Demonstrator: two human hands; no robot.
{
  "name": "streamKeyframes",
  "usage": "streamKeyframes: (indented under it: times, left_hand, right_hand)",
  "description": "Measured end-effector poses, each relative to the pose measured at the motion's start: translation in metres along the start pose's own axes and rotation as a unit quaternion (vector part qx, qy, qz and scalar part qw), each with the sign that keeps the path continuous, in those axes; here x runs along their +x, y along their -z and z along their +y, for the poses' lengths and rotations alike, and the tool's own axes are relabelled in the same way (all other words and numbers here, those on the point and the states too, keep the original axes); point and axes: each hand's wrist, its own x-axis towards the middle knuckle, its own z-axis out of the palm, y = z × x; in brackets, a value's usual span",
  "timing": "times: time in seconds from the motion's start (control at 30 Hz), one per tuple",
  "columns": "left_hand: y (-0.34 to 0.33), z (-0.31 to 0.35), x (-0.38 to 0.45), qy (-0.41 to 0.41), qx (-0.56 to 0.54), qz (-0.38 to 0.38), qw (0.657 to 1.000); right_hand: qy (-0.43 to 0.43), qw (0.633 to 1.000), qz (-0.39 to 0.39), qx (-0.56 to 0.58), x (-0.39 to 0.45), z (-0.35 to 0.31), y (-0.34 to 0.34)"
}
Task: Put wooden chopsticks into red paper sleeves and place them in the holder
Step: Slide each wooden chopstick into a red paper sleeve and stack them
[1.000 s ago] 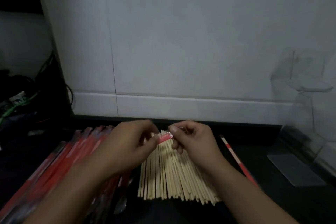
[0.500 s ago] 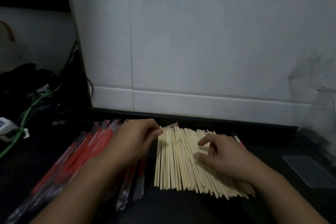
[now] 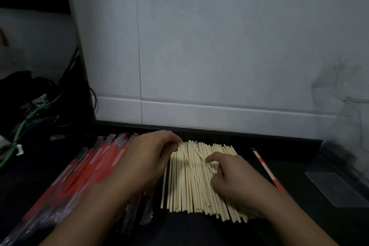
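While half a second back right hand (image 3: 235,177) lay flat on chopstick pile (image 3: 191,177), fingers now pinching one chopstick (image 3: 199,158) askew atop pile. Left hand (image 3: 149,158) at pile's left edge, fingers pressed together on sleeve end. Insertion likely next.

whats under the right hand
The right hand lies on the spread of bare wooden chopsticks, its fingers lifting one chopstick slantwise off the pile. The palm hides the sticks beneath it.
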Motion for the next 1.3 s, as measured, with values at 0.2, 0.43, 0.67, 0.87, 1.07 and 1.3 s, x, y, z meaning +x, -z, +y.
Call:
streamKeyframes:
  times: [0.2,0.43,0.67,0.87,1.07,1.3]
  left_hand:
    - [-0.002,-0.001,-0.001,0.06,-0.088,0.005,0.994]
    - [0.0,-0.004,0.002,0.102,-0.16,0.022,0.981]
    - [-0.002,-0.005,0.001,0.087,-0.131,0.006,0.988]
    - [-0.001,-0.004,-0.001,0.063,-0.101,0.007,0.993]
    - [0.0,-0.002,-0.002,0.044,-0.098,0.002,0.994]
    - [0.001,0.001,-0.004,0.024,-0.099,-0.018,0.995]
  right_hand:
    - [-0.006,0.946,0.117,0.303,0.003,0.0,0.015]
    - [0.162,0.704,0.078,0.687,-0.004,0.003,0.035]
    - [0.17,0.764,0.215,0.584,-0.01,-0.004,0.04]
    - [0.087,0.775,0.387,0.493,-0.006,-0.005,0.035]
    - [0.013,0.728,0.405,0.553,-0.001,0.001,0.038]
    - [-0.004,0.718,0.429,0.548,0.001,0.003,0.037]
